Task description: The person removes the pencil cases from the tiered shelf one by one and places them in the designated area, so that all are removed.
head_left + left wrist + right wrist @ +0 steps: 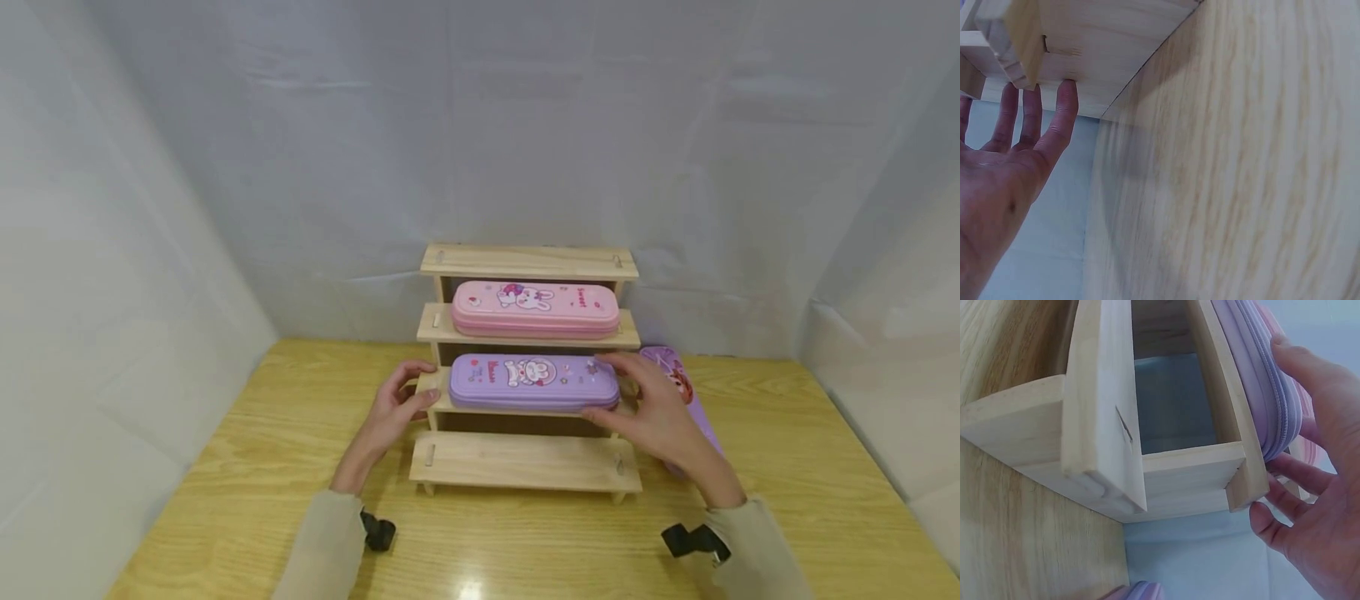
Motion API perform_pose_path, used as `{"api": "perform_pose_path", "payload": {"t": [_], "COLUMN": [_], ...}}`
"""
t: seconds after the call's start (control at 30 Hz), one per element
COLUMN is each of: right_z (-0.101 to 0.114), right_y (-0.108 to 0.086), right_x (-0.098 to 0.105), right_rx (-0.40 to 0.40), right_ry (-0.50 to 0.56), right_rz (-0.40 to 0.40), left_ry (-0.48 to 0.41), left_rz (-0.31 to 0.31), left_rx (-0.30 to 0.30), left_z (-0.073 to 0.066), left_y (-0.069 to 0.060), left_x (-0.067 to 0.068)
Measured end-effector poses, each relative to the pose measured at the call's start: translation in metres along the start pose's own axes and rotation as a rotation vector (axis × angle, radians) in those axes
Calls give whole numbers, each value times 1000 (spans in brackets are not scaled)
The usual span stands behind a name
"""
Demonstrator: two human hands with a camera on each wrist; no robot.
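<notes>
A four-tier wooden step shelf (525,462) stands on the table. On its second tier from the bottom lies a purple pencil case (480,392) with a bunny astronaut print, its zipper side showing in the right wrist view. My right hand (660,412) holds that case by its right end, thumb at the front and fingers at the back. At the left end of the same tier, my left hand (390,408) grips the shelf, with fingertips against its side in the left wrist view. A pink pencil case (487,315) with a bunny print rests one tier higher.
Another purple case (697,412) with a red-haired figure lies on the table right of the shelf, partly hidden by my right hand. The wooden table (247,483) meets pale cloth walls (525,125) at the back and sides.
</notes>
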State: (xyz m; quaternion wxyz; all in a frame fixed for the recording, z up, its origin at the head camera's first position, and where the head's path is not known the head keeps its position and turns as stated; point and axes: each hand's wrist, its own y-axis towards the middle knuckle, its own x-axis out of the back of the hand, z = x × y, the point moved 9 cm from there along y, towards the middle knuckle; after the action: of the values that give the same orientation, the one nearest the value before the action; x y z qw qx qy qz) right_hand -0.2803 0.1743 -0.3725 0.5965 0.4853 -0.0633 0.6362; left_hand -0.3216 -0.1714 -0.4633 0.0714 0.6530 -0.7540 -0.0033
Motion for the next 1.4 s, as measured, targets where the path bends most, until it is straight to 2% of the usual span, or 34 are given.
{"api": "perform_pose_path", "payload": {"t": [0.1, 0.2, 0.37, 0.5, 0.93, 1.23, 1.4], "right_z": [0, -2, -5, -5, -3, -3, -2], "right_y": [1, 1, 0, 0, -5, -12, -15], "right_x": [-1, -3, -8, -12, -13, -8, -3], "right_rx": [3, -30, -105, -119, -122, -125, -101], "right_ry": [-6, -11, -2, 1, -45, 1, 3], "right_rz": [1, 19, 104, 156, 174, 189, 194], "left_ry": [0, 4, -1, -8, -10, 3, 7], "left_rz": [2, 6, 2, -3, -1, 0, -3], "left_rx": [-2, -3, 9, 13, 2, 6, 10], "left_z": [-1, -1, 0, 1, -1, 0, 1], "left_y": [0, 1, 0, 0, -1, -1, -1], "left_x": [0, 0, 0, 1, 0, -1, 0]}}
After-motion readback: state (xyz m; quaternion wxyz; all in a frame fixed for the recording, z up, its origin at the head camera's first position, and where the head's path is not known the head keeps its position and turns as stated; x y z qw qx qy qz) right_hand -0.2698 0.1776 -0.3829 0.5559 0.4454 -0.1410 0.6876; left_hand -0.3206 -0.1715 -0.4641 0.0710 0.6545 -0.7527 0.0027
